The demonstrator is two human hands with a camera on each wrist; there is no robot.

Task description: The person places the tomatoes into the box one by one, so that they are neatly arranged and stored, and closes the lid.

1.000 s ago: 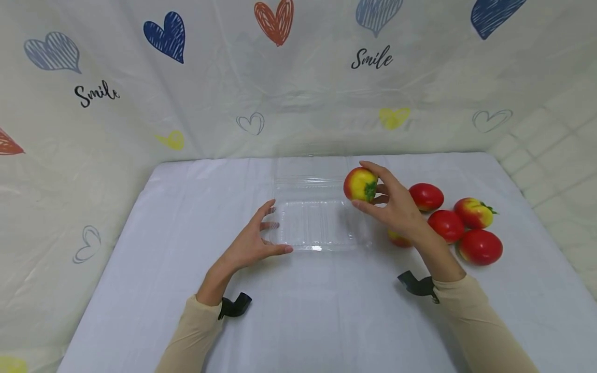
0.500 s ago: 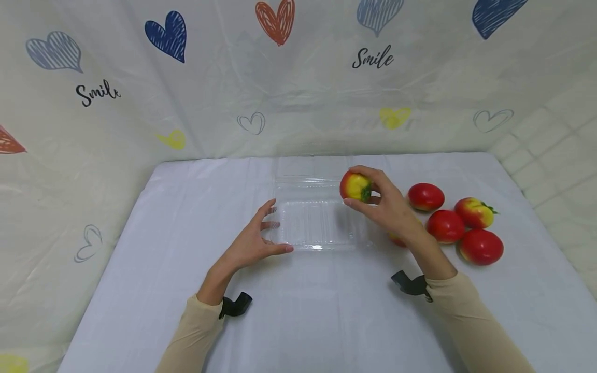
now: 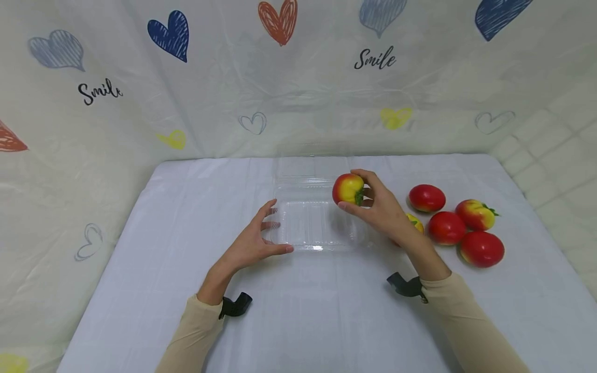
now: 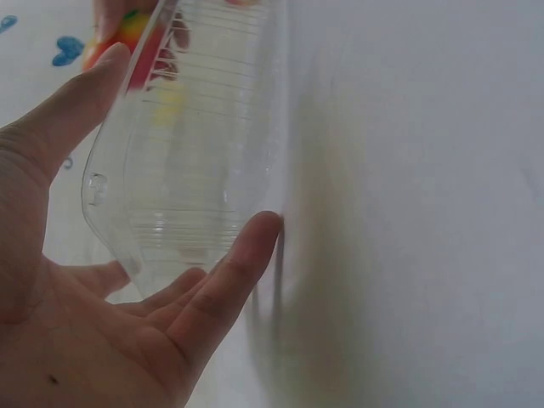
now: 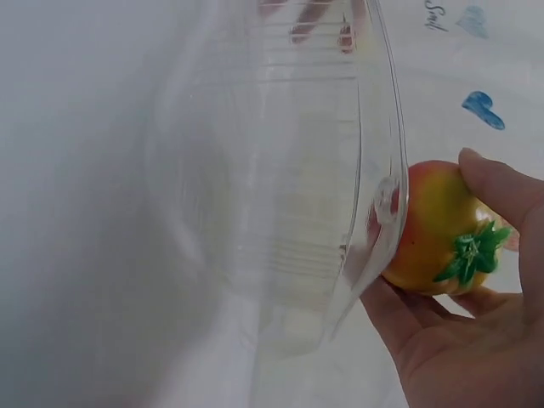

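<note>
A clear plastic container (image 3: 317,223) lies on the white cloth, its lid (image 3: 310,168) folded back behind it. My left hand (image 3: 252,241) holds the container's left end, thumb by the front rim and fingers spread along the side. Above the container's right back part, my right hand (image 3: 380,207) grips a red-and-yellow tomato (image 3: 347,188) with a green leafy top, between thumb and fingers. In the right wrist view the tomato (image 5: 446,225) appears beyond the container's rim (image 5: 387,200). No fruit shows in the container.
Right of the container lie several more tomatoes, among them a red one (image 3: 482,248) and a red-and-yellow one (image 3: 477,214). Another tomato (image 3: 415,221) is partly hidden by my right wrist. A cloth printed with hearts (image 3: 394,118) hangs behind the table.
My right hand has carried the tomato a little to the left, over the container. The left hand stays where it was at the container's left end.
</note>
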